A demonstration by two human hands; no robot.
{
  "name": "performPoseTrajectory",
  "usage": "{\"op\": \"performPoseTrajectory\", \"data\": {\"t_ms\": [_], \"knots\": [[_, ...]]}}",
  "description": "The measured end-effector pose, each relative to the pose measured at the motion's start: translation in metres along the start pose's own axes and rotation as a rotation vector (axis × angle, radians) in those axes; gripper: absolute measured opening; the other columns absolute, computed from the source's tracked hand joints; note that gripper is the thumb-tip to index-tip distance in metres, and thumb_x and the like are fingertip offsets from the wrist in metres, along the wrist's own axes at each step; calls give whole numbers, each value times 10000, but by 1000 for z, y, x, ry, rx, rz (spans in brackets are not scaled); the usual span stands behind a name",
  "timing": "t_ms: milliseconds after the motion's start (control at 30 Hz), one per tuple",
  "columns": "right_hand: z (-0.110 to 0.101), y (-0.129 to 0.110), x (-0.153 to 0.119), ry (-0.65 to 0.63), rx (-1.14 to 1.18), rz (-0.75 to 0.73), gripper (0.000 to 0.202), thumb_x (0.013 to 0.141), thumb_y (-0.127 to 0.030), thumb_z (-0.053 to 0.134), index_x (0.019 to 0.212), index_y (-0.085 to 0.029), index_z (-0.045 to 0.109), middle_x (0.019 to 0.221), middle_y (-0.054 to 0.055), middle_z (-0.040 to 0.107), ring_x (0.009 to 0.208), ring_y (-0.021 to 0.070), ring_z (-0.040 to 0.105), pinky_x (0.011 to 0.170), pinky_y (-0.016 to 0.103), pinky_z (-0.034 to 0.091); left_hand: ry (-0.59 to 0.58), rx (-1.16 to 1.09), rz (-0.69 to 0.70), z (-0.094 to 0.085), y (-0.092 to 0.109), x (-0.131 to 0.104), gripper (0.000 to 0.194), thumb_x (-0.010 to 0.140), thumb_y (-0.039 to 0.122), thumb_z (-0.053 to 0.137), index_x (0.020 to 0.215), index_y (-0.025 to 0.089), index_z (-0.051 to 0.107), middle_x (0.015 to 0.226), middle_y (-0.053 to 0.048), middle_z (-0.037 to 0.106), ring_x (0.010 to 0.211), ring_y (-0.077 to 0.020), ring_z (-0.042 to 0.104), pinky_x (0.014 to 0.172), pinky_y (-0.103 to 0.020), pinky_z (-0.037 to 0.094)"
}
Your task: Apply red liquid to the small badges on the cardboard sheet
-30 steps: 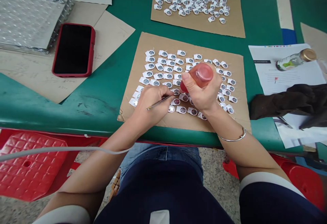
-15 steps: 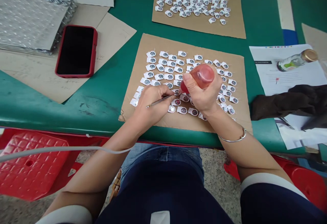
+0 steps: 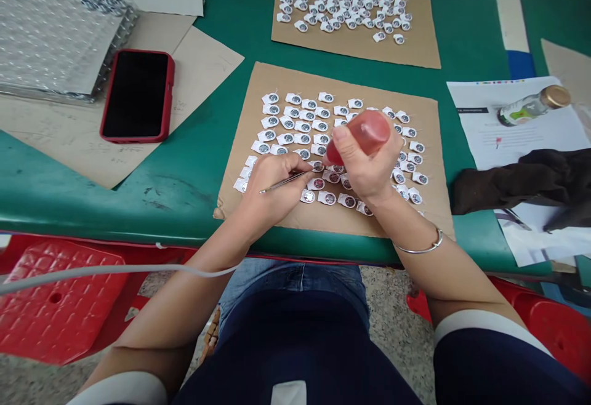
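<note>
Well to the left of the near card [image 3: 332,220] there is bubble wrap [image 3: 50,36] on the surface [image 3: 184,177], toward its far side. A red stool [image 3: 60,300] stands lower, also to the left of the near card. The phone [image 3: 135,94], in a red case, lies between the bubble wrap and the near card. Over the left half of the near card, the left hand [image 3: 279,183] has a thin tool [image 3: 277,185] between its fingers. White tags [image 3: 301,138] with round metallic faces lie in rough rows on the near card, around both hands. Over its middle, just beside the left hand, the right hand [image 3: 372,174] is clamped around a red bottle [image 3: 367,131], held tilted. Whether the bottle's tip touches a tag, I cannot tell. Beyond the near card lies the far card [image 3: 415,51], with more tags. To the right of the near card are a paper [image 3: 484,140], a dark cloth [image 3: 489,189] partly on it, and a jar [image 3: 530,108] lying on the paper.
</note>
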State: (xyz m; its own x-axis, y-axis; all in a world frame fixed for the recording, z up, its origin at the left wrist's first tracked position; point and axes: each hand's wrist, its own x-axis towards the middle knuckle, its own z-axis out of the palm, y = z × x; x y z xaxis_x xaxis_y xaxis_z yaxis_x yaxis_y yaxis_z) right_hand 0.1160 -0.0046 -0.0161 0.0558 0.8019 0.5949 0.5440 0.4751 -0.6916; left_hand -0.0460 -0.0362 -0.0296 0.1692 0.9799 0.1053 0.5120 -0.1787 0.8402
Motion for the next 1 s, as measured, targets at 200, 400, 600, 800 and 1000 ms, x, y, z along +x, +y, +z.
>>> {"op": "performPoseTrajectory", "data": {"t_ms": [200, 400, 600, 800, 1000], "knots": [[-12, 24, 27, 160, 413, 334, 310, 867, -553, 377, 772, -258, 381, 593, -52, 377, 404, 48, 472, 338, 214, 351, 56, 40, 72, -1, 8, -3, 34, 728, 198, 656, 720, 199, 689, 643, 5, 679, 589, -130, 592, 548, -262, 441], [-21, 15, 37, 335, 775, 590, 338, 797, -582, 439, 786, -251, 368, 633, -72, 418, 405, 49, 488, 336, 178, 357, 202, -121, 3, -32, 25, 0, 76, 713, 233, 699, 771, 184, 703, 759, -14, 716, 698, -146, 650, 629, -253, 503], [-20, 10, 34, 350, 868, 605, 334, 720, -525, 595, 732, -257, 396, 588, -78, 439, 401, 88, 496, 334, 219, 407, 224, -40, 118, -68, 9, 37, 87, 676, 218, 722, 712, 149, 683, 707, -32, 694, 646, -141, 628, 573, -251, 485], [-20, 17, 32, 336, 875, 564, 240, 738, -480, 581, 741, -265, 475, 609, -56, 464, 437, 114, 519, 356, 260, 445, 84, 2, 218, -69, -13, 71, 71, 673, 185, 703, 704, 131, 669, 705, -36, 693, 627, -126, 624, 546, -230, 475], [-20, 15, 32, 315, 865, 534, 239, 728, -442, 599, 702, -263, 444, 573, -63, 468, 406, 124, 508, 325, 252, 399, 67, -102, 214, -61, -19, 72, 66, 684, 176, 695, 722, 128, 669, 717, -36, 692, 663, -123, 633, 587, -230, 498]]}}
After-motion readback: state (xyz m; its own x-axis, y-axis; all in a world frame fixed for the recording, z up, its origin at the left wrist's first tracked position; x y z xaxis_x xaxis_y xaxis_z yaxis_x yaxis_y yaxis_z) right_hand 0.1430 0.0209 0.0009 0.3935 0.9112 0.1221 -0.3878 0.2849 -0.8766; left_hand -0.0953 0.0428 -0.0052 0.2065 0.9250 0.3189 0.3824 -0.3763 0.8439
